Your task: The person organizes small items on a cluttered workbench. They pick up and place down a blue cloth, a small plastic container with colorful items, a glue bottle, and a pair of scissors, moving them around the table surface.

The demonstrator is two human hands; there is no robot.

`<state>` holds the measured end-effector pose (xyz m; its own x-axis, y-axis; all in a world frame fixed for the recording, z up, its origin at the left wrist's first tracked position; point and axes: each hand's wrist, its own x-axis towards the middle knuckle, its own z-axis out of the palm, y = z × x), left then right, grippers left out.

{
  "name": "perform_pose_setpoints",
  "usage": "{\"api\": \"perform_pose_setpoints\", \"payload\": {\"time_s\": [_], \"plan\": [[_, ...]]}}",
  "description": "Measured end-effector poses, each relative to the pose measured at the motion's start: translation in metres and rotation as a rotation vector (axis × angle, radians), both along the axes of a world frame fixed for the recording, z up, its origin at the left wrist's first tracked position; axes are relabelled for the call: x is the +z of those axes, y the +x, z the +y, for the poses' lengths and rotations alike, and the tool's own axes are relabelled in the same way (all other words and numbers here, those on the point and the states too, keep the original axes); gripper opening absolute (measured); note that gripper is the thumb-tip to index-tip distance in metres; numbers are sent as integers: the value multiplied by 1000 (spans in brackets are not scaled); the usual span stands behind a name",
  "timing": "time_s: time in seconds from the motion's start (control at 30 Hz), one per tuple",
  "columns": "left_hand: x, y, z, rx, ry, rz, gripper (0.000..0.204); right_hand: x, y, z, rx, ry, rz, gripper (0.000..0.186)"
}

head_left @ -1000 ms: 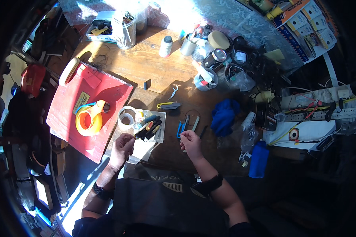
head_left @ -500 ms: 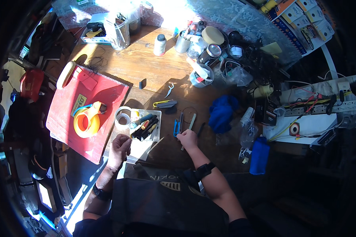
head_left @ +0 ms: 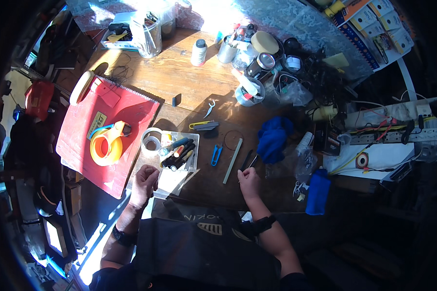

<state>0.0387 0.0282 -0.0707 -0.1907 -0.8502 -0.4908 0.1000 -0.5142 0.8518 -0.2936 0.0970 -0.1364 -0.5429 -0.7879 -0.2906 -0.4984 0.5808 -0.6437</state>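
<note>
My right hand [head_left: 249, 183] is closed on a slim, dark, pointed tool [head_left: 254, 163], its tip showing past the fingers, low over the front of the table. Just left of it lie a dark thin stick [head_left: 246, 159], a pale green flat strip [head_left: 233, 161] and blue thread snips [head_left: 217, 155]. My left hand [head_left: 144, 184] is closed, fingers pinched together, beside the near-left corner of a clear tray [head_left: 196, 164]. Whether anything is in its fingers cannot be seen. Several markers and tool handles [head_left: 179, 154] fill the tray.
White tape rolls [head_left: 152, 140] sit left of the tray. An orange tape dispenser [head_left: 107, 145] rests on a red folder [head_left: 73, 145]. Beyond lie a yellow-and-grey cutter [head_left: 205, 126] and small white tool [head_left: 210, 109]. Blue cloth [head_left: 273, 140] and tins [head_left: 250, 94] stand right.
My right hand has moved right, carrying the slim tool from beside the blue snips to beyond the green strip. The left hand has barely moved.
</note>
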Motion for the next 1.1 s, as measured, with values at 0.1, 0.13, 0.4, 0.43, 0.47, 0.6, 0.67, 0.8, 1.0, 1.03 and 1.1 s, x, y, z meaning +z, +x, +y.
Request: {"api": "perform_pose_setpoints", "payload": {"time_s": [0.1, 0.13, 0.4, 0.43, 0.47, 0.6, 0.67, 0.8, 1.0, 1.03, 1.1], "plan": [[-1, 0, 1, 3, -4, -6, 8, -7, 18, -19, 180, 118, 146, 32], [-2, -1, 2, 4, -3, -10, 8, -10, 22, -26, 223, 179, 191, 33], [-11, 7, 2, 50, -34, -43, 9, 6, 22, -23, 89, 223, -436, 15], [-8, 8, 4, 34, 37, -67, 11, 12, 24, -16, 101, 157, -513, 13], [-3, 8, 4, -55, 40, -82, 12, 18, 27, -9, 207, 36, -449, 12], [23, 0, 1, -459, -106, -285, 17, 40, 36, 2, 584, -243, -227, 9], [36, -14, 1, -526, -180, -229, 22, 49, 42, 4, 656, -225, -267, 8], [49, -34, -1, -583, -304, -165, 28, 65, 52, 6, 812, -129, -330, 15], [38, -52, 0, -763, -273, -214, 24, 79, 53, 11, 813, -123, -248, 13], [36, -53, 2, -765, -284, -237, 23, 80, 51, 13, 800, -118, -226, 13], [34, -52, 5, -770, -299, -296, 21, 81, 43, 19, 795, -90, -171, 15]]}}
